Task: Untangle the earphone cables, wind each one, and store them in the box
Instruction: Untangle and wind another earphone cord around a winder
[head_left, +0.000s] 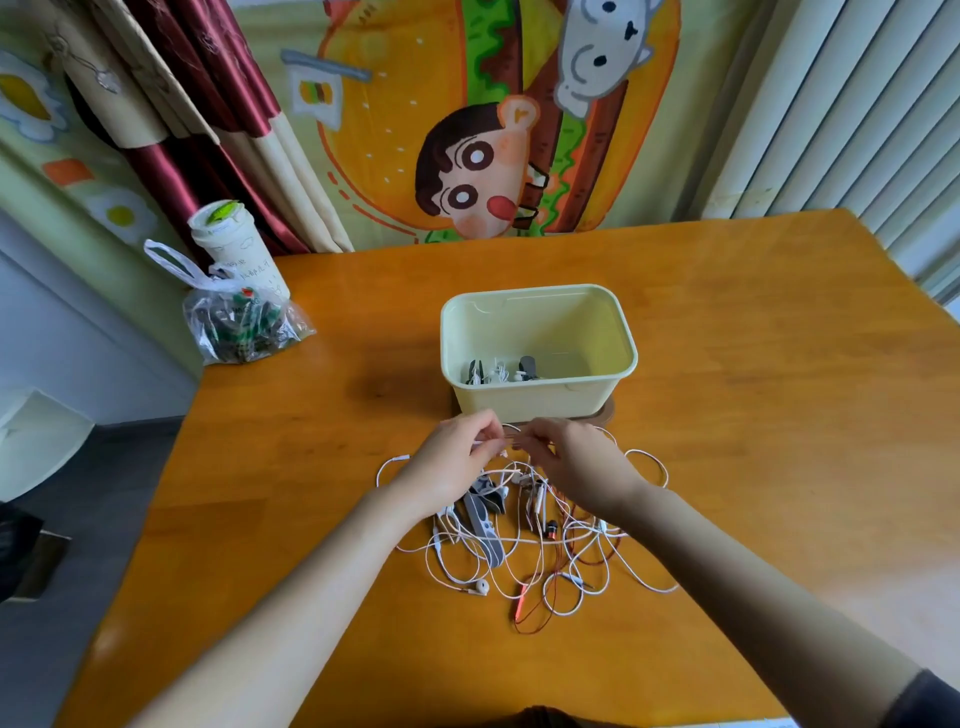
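Observation:
A tangle of earphone cables (524, 540), mostly white with a red one (522, 605) and a grey flat piece, lies on the wooden table (753, 415) in front of me. My left hand (457, 462) and my right hand (576, 462) hover over the far side of the heap, fingertips almost meeting, both pinching the same white cable (506, 441). Just beyond them stands the pale yellow box (540, 397), open, with a few wound earphones (498, 371) at its bottom left.
At the table's far left corner a clear plastic bag (244, 327) of dark items leans beside a white lidded cup (234, 244). A curtain and a cartoon cloth hang behind the table. The table's left edge drops to a grey floor.

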